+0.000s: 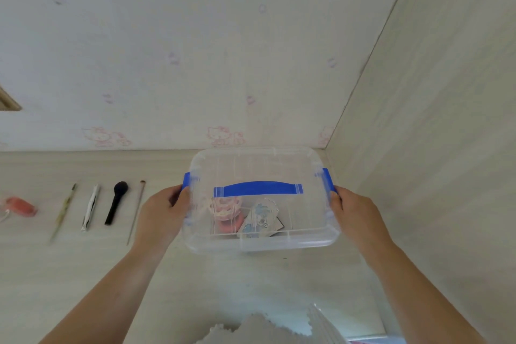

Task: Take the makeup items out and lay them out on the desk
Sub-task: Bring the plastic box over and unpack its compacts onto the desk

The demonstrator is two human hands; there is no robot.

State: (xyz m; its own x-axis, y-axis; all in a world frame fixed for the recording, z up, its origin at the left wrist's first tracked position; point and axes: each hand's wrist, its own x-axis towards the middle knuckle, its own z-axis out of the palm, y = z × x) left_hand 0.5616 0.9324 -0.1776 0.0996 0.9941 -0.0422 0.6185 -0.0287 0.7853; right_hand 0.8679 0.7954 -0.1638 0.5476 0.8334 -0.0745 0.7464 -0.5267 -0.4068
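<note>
1. A clear plastic storage box (262,201) with its lid on sits on the pale counter (251,282), close to the back wall and just left of the right side wall.
2. A blue carry handle (258,188) runs across the lid, and blue clips (187,182) sit at both short ends.
3. Through the plastic, a pink round item (224,208) and a blue-and-white patterned item (261,219) lie in the near half of the box.
4. The left hand (164,209) holds the left end, its fingers curled round the clip; the right hand (353,211) does the same at the right end.
5. Left of the box, five items lie in a row, well apart from each other: a thin brush (136,211) nearest the left hand, a black powder brush (116,202), a white and black pen-like stick (90,207), a slim greenish stick (64,211), and a pink item (22,205) near the left frame edge.
6. The open counter lies in front of the box, between the forearms, reaching down to a grey fabric edge (251,329) at the bottom.
</note>
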